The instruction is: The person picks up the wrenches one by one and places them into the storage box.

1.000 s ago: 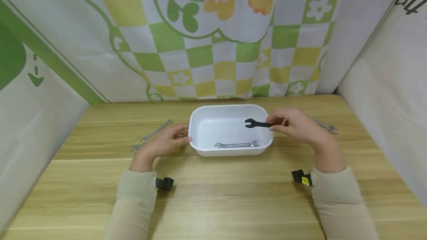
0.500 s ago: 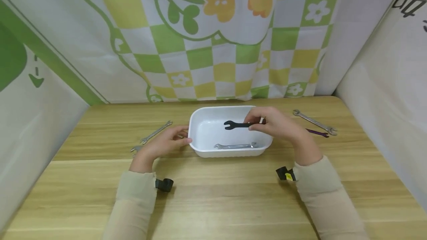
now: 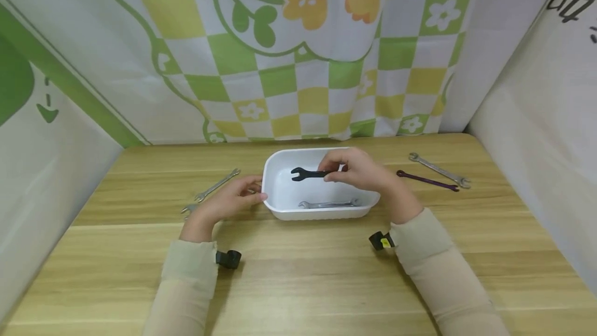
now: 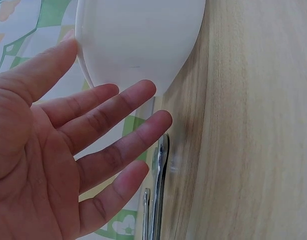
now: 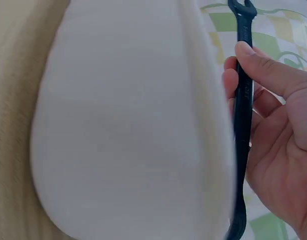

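My right hand point(image 3: 358, 171) pinches a black open-end wrench point(image 3: 308, 173) between thumb and fingers, level above the white tray point(image 3: 280, 191). In the right wrist view the black wrench point(image 5: 244, 95) runs the length of the hand, beyond the tray's blurred wall point(image 5: 118, 120). Inside the tray, a silver wrench point(image 3: 329, 204) lies along the near wall. At the tray's left end is my left hand point(image 3: 232, 197), its thumb on the rim. The left wrist view shows this hand point(image 4: 88, 140) with fingers spread and loosely extended beside the tray wall point(image 4: 138, 45).
Right of the tray lie a purple wrench point(image 3: 426, 180) and a silver wrench point(image 3: 440, 170). To its left is another silver wrench point(image 3: 217, 184), with one more point(image 3: 187, 209) partly hidden by my left wrist. A checkered cloth point(image 3: 298, 87) hangs behind the wooden table point(image 3: 298, 274).
My right hand has carried the black wrench leftward, from the tray's right rim to over its middle. The purple wrench has come into full sight. The left hand stays put.
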